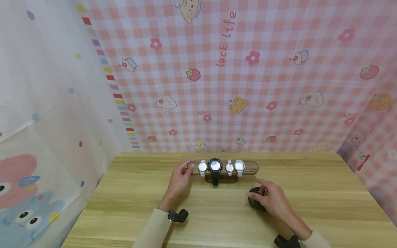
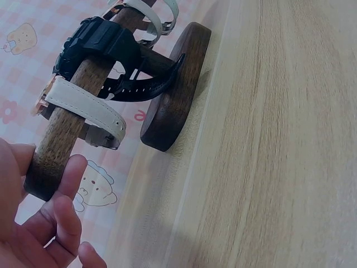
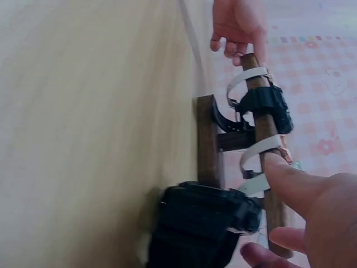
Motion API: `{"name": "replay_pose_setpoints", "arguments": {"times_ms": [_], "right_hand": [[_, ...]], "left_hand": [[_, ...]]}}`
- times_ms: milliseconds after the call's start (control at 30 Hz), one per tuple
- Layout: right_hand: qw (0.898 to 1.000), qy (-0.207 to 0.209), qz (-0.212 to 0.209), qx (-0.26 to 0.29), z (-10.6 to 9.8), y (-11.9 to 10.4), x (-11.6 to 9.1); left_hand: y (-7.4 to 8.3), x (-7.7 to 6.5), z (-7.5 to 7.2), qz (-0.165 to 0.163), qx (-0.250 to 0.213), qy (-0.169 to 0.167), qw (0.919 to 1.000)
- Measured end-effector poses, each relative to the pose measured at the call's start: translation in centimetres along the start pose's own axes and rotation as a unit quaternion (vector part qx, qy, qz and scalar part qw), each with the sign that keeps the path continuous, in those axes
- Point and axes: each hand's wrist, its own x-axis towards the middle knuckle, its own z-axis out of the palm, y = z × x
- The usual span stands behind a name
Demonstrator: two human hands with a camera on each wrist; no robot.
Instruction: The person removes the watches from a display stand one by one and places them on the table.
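A dark wooden watch stand (image 1: 253,167) has several watches strapped on its bar. My left hand (image 1: 180,177) holds the bar's left end between thumb and fingers; the left wrist view shows this grip on the bar end (image 2: 47,176). Beside it on the bar are a white-strapped watch (image 1: 202,166), a large black watch (image 1: 215,166), a small pale-strapped watch (image 1: 229,167) and a pale green watch (image 1: 239,166). My right hand (image 1: 274,199) is spread over another black watch (image 3: 195,223) in front of the stand. A gap shows between thumb and watch in the right wrist view.
The stand's base (image 2: 175,106) rests near the back of the wooden table (image 1: 130,193). A pink checked cloth (image 1: 217,86) hangs behind the table, and a white patterned cloth (image 1: 62,120) hangs at the left. Black bands (image 1: 178,216) sit on both wrists.
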Motion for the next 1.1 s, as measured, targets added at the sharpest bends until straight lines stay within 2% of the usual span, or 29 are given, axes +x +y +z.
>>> {"name": "replay_pose_setpoints", "arguments": {"times_ms": [300, 667, 1100], "right_hand": [[0.999, 0.044, -0.019, 0.01, -1.4, -0.5, 0.9], [0.998, 0.038, -0.003, 0.046, -2.3, -1.2, 2.1], [0.995, 0.021, 0.016, 0.092, -1.5, -1.7, 3.9]], "left_hand": [[0.0, 0.0, 0.0, 0.006, -0.003, 0.001, 1.0], [0.2, -0.1, 0.0, -0.002, -0.006, 0.001, 1.0], [0.0, 0.0, -0.1, -0.004, -0.003, -0.003, 1.0]]}}
